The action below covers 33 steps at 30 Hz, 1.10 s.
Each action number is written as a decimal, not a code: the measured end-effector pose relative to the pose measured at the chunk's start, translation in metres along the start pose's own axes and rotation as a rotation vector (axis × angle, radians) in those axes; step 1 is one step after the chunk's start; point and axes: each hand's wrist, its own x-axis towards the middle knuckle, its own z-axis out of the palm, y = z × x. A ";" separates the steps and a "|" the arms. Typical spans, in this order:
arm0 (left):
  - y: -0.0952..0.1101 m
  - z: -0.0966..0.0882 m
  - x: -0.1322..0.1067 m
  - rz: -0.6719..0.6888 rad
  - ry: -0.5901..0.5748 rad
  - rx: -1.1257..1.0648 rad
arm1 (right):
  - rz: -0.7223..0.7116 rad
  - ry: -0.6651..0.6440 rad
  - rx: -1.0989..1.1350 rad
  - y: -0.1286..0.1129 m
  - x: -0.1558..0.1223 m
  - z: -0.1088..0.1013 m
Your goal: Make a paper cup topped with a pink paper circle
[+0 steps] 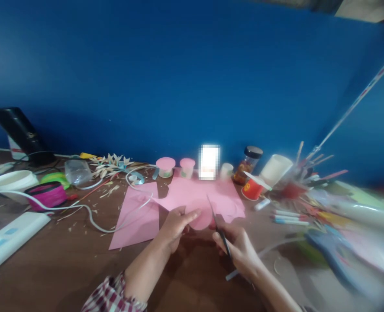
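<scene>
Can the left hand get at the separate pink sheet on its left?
Probably yes, though not freely: the pink sheet lies close beside the left hand, but that hand holds the pink disc, and a white cable crosses the sheet.

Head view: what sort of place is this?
Likely a craft worktable against a blue wall: pink paper sheets, a pink paper disc in the left hand, and marker pens.

The disc [202,218] looks like matt paper, the tabletop [81,264] smooth wood, the jar [247,163] glossy.
</scene>
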 end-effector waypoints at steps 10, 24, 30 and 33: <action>-0.007 0.010 -0.012 0.002 -0.088 -0.218 | -0.019 0.007 0.037 0.008 0.001 0.000; -0.020 0.022 -0.016 0.032 0.122 -0.199 | -0.067 -0.051 0.009 0.005 -0.002 0.006; -0.017 0.024 -0.018 0.067 0.096 -0.218 | -0.050 -0.047 0.013 0.008 -0.001 0.005; -0.015 0.025 -0.020 0.070 0.067 -0.230 | -0.046 -0.043 0.011 0.007 -0.001 0.005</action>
